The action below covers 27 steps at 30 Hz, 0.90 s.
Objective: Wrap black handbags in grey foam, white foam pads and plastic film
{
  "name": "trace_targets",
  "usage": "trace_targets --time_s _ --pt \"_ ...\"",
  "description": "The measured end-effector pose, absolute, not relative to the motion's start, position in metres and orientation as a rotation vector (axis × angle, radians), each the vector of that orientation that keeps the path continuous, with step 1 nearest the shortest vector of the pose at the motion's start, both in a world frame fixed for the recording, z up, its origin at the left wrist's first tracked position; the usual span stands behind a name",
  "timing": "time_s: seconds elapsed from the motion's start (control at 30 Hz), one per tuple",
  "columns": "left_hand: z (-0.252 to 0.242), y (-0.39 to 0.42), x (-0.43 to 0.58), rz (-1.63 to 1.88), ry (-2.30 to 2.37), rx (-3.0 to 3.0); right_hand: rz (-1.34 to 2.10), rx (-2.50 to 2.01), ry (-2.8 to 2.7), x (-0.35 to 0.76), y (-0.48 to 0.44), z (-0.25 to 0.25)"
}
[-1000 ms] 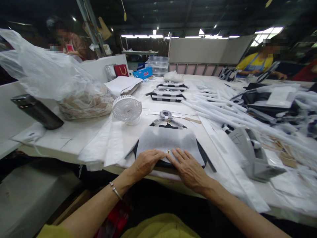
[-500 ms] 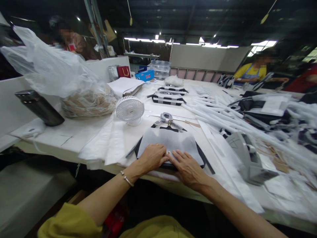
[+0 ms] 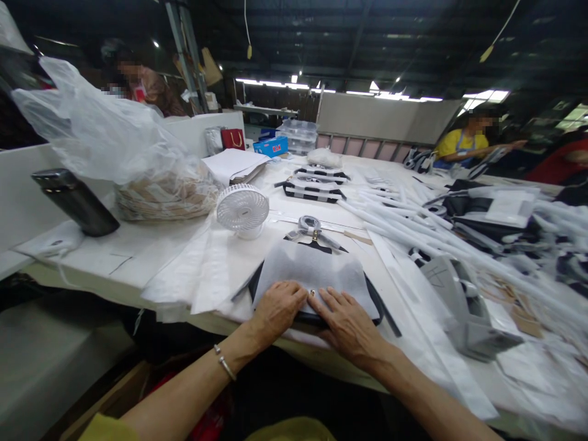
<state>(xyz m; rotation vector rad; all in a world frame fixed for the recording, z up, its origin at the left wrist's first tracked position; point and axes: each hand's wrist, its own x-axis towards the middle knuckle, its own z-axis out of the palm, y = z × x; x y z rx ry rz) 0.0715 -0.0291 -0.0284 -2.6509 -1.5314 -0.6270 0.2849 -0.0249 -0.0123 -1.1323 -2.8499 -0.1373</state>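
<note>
A black handbag (image 3: 379, 304) lies in front of me at the table's near edge, with a white protective sheet (image 3: 316, 264) over it. Its wrapped strap (image 3: 309, 224) is coiled behind, beside a gold buckle. My left hand (image 3: 281, 308) is closed, fingers bunched at the bag's front edge, left of a small gold fitting (image 3: 313, 292). On the other side of that fitting, my right hand (image 3: 345, 318) rests with fingers stretched and apart on the sheet. Both thumbs come close to the fitting; the bag's underside is hidden.
A white fan (image 3: 242, 209) stands behind left, near a dark flask (image 3: 76, 202) and a plastic bag (image 3: 160, 177). To the right are a grey tape dispenser (image 3: 459, 306), long white wrapped strips (image 3: 404, 217) and piled bag parts (image 3: 487, 205). Other people work farther off.
The view has shifted slightly, so the table things sit a little lower. Both hands stay at the bag's front edge, with only a slight shift of the fingers.
</note>
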Motion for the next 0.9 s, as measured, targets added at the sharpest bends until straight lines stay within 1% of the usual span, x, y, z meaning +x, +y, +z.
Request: trace_targets --time_s 0.17,0.3,0.4,0.47,0.57,0.73,0.8,0.9 --pt "-0.030 -0.038 0.066 -0.602 -1.186 -2.716 -0.187 -1.134 -2.837 0.286 -0.026 -0.017" --pt "-0.013 -0.042 0.071 -0.503 -1.241 -2.793 -0.176 -1.125 -2.820 0.286 -0.025 -0.019" --pt "-0.005 -0.044 0.083 -0.332 -1.285 -2.744 -0.149 -1.144 -2.818 0.285 -0.025 -0.018" --pt "-0.008 -0.045 0.090 -0.189 -1.266 -2.662 -0.147 -1.157 -2.808 0.285 -0.026 -0.018" --pt "-0.025 -0.047 0.095 -0.048 -1.209 -2.539 -0.138 -1.167 -2.800 0.284 -0.025 -0.017" --pt "-0.054 -0.047 0.093 -0.162 -1.167 -2.413 -0.138 -1.131 -2.820 0.283 -0.024 -0.015" --pt "-0.055 -0.048 0.092 -0.169 -1.133 -2.411 -0.156 -1.135 -2.814 0.283 -0.024 -0.015" --pt "-0.049 -0.048 0.090 -0.088 -1.075 -2.404 -0.179 -1.139 -2.789 0.284 -0.026 -0.017"
